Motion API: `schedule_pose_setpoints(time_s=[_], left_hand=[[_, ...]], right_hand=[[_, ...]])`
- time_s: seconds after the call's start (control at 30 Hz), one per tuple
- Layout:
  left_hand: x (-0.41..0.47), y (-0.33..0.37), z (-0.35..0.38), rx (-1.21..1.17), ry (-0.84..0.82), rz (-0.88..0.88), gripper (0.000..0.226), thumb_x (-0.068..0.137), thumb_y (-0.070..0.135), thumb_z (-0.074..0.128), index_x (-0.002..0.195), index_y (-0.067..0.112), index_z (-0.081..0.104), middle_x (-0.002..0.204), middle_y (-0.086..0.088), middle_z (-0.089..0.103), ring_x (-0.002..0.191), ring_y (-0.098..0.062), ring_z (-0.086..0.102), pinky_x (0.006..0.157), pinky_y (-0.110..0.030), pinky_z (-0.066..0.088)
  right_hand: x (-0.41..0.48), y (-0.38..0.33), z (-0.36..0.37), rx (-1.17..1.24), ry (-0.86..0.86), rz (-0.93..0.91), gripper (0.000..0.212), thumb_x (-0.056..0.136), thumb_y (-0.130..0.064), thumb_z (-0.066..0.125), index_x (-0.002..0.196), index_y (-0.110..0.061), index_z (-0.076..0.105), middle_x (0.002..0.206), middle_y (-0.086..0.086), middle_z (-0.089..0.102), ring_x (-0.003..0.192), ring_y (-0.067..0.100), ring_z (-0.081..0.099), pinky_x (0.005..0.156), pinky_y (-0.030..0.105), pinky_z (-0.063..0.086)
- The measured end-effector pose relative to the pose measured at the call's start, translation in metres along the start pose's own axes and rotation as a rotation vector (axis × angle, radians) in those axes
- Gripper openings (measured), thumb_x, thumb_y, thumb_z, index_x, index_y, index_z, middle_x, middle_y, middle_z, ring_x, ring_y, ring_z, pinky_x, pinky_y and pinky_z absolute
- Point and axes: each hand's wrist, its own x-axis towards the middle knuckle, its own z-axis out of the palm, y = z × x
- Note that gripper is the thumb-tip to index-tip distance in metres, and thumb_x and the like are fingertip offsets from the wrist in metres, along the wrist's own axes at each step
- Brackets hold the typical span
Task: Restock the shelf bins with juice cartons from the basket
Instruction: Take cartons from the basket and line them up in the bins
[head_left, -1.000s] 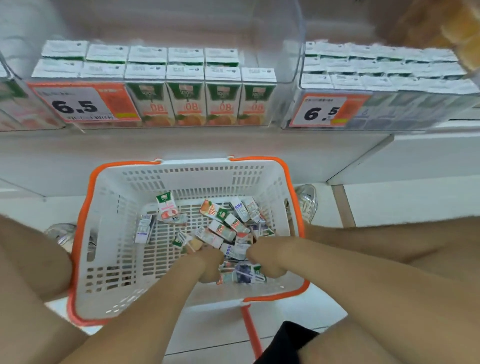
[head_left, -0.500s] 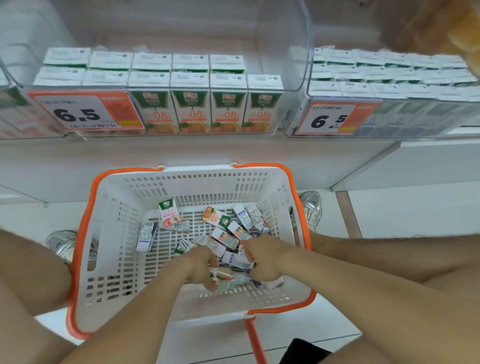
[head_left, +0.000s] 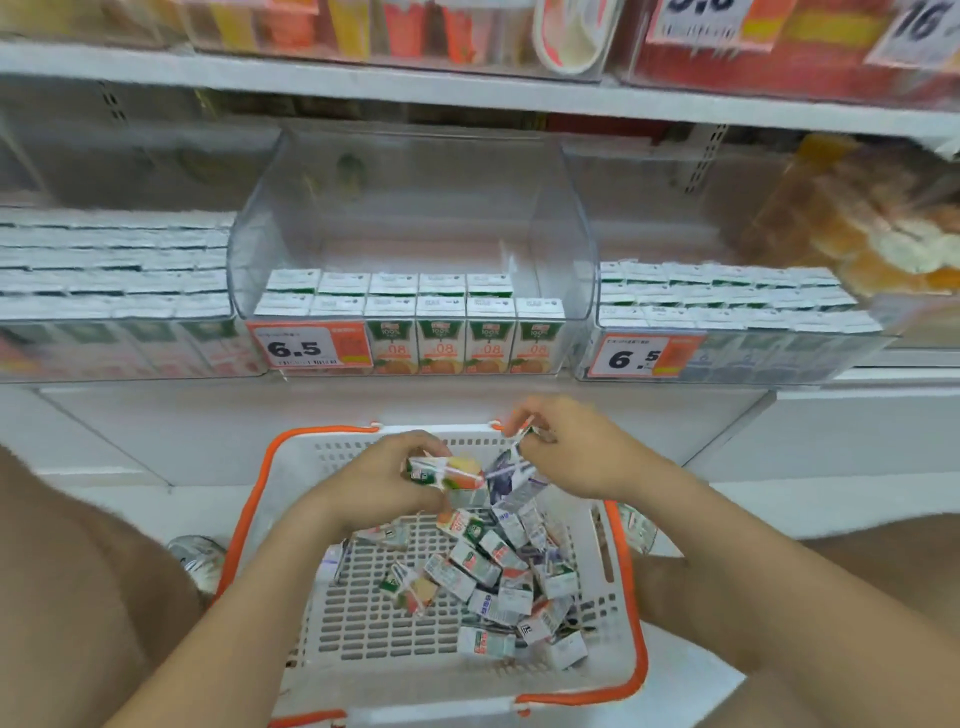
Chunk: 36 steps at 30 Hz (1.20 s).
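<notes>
- White perforated plastic basket with an orange rim: stands on the floor, near centre. Small loose juice cartons lie heaped in its right half.
- Left grip: closed round a green, yellow and red juice carton, held above the far part of the basket.
- Right grip: just to the right, pinching a purple-and-white juice carton. The two held cartons touch.
- Change: half a second ago both grips were down in the heap. Now they are raised with cartons, so the pick is judged complete and placement comes next.
- Clear plastic shelf bin: far centre. Green-and-orange boxed cartons fill its front and there is free space behind. Which bin suits each held carton cannot be told.
</notes>
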Motion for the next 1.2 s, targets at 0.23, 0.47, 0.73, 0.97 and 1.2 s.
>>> schedule_pose_setpoints(time_s=[0.23, 0.47, 0.73, 0.97, 1.2], left_hand=[[-0.036, 0.047, -0.033, 0.06, 0.298, 0.229, 0.034, 0.083, 0.044, 0.086, 0.11, 0.037, 0.067, 0.112, 0.018, 0.058, 0.089, -0.003, 0.058, 0.079, -0.029, 0.05], [-0.047, 0.071, -0.044, -0.037, 0.443, 0.242, 0.064, 0.072, 0.076, 0.08, 0.079, 0.012, 0.075, 0.075, -0.018, 0.068, 0.069, -0.034, 0.065, 0.068, -0.052, 0.057], [-0.048, 0.109, -0.047, -0.201, 0.342, 0.237, 0.083, 0.061, 0.07, 0.089, 0.091, -0.004, 0.068, 0.086, -0.028, 0.07, 0.082, -0.044, 0.073, 0.077, -0.062, 0.061], [-0.032, 0.152, -0.036, -0.241, 0.299, 0.346, 0.038, 0.074, 0.048, 0.087, 0.086, 0.013, 0.078, 0.086, -0.014, 0.077, 0.085, -0.036, 0.077, 0.086, -0.061, 0.06], [0.001, 0.216, -0.011, -0.326, 0.513, 0.412, 0.034, 0.08, 0.047, 0.084, 0.086, 0.014, 0.079, 0.081, -0.004, 0.078, 0.071, -0.013, 0.074, 0.06, -0.026, 0.061]], right_hand=[[-0.011, -0.026, -0.032, 0.066, 0.079, -0.057, 0.019, 0.082, -0.028, 0.083, 0.1, -0.023, 0.079, 0.082, -0.021, 0.066, 0.078, -0.007, 0.061, 0.079, 0.023, 0.051], [-0.013, -0.044, -0.054, 0.08, 0.251, -0.163, 0.014, 0.081, -0.041, 0.082, 0.089, -0.031, 0.079, 0.068, -0.004, 0.071, 0.056, 0.002, 0.061, 0.055, 0.022, 0.047], [-0.009, -0.048, -0.07, 0.057, 0.249, -0.231, 0.042, 0.085, -0.068, 0.072, 0.083, -0.027, 0.08, 0.049, -0.009, 0.039, 0.049, 0.008, 0.039, 0.051, 0.025, 0.028], [-0.014, -0.039, -0.089, 0.032, 0.417, -0.259, 0.042, 0.093, -0.064, 0.063, 0.086, -0.024, 0.074, 0.075, -0.001, 0.066, 0.067, 0.011, 0.056, 0.057, 0.026, 0.039], [-0.019, -0.01, -0.137, 0.067, 0.859, -0.105, 0.047, 0.1, -0.064, 0.051, 0.095, -0.019, 0.065, 0.083, -0.005, 0.066, 0.085, 0.02, 0.061, 0.067, 0.033, 0.041]])
